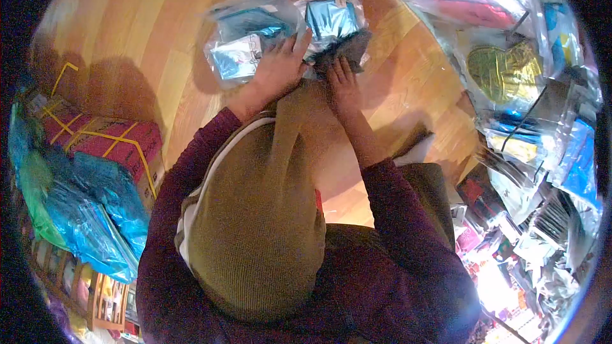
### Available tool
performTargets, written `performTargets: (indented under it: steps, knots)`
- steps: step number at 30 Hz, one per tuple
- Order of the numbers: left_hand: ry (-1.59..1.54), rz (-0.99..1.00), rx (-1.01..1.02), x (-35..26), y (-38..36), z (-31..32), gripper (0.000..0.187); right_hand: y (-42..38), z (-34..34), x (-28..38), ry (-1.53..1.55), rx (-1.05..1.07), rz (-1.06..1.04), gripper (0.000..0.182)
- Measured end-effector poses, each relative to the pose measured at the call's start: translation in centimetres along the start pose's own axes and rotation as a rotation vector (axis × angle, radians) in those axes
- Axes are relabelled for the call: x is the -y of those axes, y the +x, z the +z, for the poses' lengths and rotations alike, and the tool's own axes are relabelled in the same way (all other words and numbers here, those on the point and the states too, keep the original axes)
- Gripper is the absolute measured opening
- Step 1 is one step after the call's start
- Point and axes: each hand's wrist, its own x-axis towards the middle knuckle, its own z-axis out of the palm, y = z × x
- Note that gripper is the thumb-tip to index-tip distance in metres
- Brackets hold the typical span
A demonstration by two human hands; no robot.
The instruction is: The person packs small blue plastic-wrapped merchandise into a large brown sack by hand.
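Observation:
Two clear plastic bags lie side by side on the floor before me. The left plastic bag [233, 22] holds dark blue folded items and a pale card. In the right plastic bag [331, 16] a shiny blue item with a small label shows. My left hand [280, 69] rests on the lower right of the left bag, its fingers stretched out over it. My right hand [346, 84] has its fingers on a dark, soft-looking flat piece [350, 50] over the lower part of the right bag. The thumb side of that hand is hard to make out.
A red carton with yellow straps [115, 137] stands at the left, beside blue plastic bags [89, 204]. Packaged goods, including a gold item [503, 70], pile up along the right. A person's knitted cap [255, 216] fills the lower middle of the view.

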Motion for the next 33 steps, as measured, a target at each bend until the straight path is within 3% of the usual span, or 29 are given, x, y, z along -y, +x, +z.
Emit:
performTargets:
  steps: [2, 6, 8, 9, 12, 13, 14, 16, 17, 19, 20, 23, 26, 30, 32, 33]
  knots:
    - [0.060, 0.020, -0.034, 0.0, 0.2, -0.1, 0.057, -0.8, -0.2, -0.8, 0.131, -0.114, 0.017, 0.043]
    - [0.119, 0.041, -0.022, 0.2, 0.4, -0.2, 0.057, -2.9, 2.5, -3.6, 0.111, -0.198, 0.088, 0.040]
    - [0.135, 0.088, -0.104, 0.5, 0.2, 0.0, 0.054, -1.9, -1.2, -3.2, 0.573, -0.131, 0.614, 0.036]
    - [0.130, 0.086, -0.101, 0.7, 0.3, 0.2, 0.054, -0.2, -5.7, -1.5, 0.284, -0.331, 0.396, 0.031]
    - [0.054, 0.043, -0.089, 0.7, 0.6, 0.4, 0.047, 2.3, -8.3, 0.6, 0.317, -0.362, 0.385, 0.031]
    - [0.058, 0.041, -0.089, 0.6, 0.8, 0.4, 0.043, 3.0, -8.3, 1.9, 0.354, -0.333, 0.295, 0.033]
    - [0.065, 0.039, -0.091, 0.5, 0.9, 0.3, 0.040, 3.7, -8.0, 3.2, 0.392, -0.305, 0.201, 0.035]
    - [0.080, 0.041, -0.093, 0.9, 0.9, 0.9, 0.038, 4.6, -0.8, 3.2, 0.302, -0.381, -0.050, 0.036]
    - [0.092, 0.039, -0.094, 1.2, 0.9, 1.1, 0.037, 4.7, -0.8, 3.5, 0.308, -0.385, -0.051, 0.036]
    - [0.100, 0.037, -0.074, 1.1, 0.7, 1.0, 0.036, 4.5, -0.9, 4.4, 0.147, -0.136, 0.090, 0.034]
    - [0.098, 0.033, -0.057, 1.2, 0.5, 0.9, 0.036, 4.3, -1.1, 4.3, 0.154, -0.136, 0.088, 0.034]
    - [0.064, 0.001, -0.065, 0.8, 0.5, 0.5, 0.035, 1.8, 0.0, 0.8, 0.300, 0.009, 0.341, 0.031]
    - [0.090, 0.044, -0.147, 1.3, 0.6, 0.9, 0.036, -0.9, -3.7, -1.0, 0.411, 0.135, 0.496, 0.026]
    - [-0.077, -0.006, -0.109, 1.5, 0.2, 0.2, 0.038, -3.5, -3.2, -6.7, 0.689, 0.063, 0.624, 0.022]
    - [-0.045, -0.014, -0.109, 1.5, 0.4, 0.3, 0.038, -2.6, -5.7, -7.3, 0.611, -0.206, 0.413, 0.023]
    - [-0.048, -0.005, -0.113, 1.4, 0.5, 0.5, 0.038, -1.8, -6.0, -7.6, 0.604, -0.213, 0.416, 0.023]
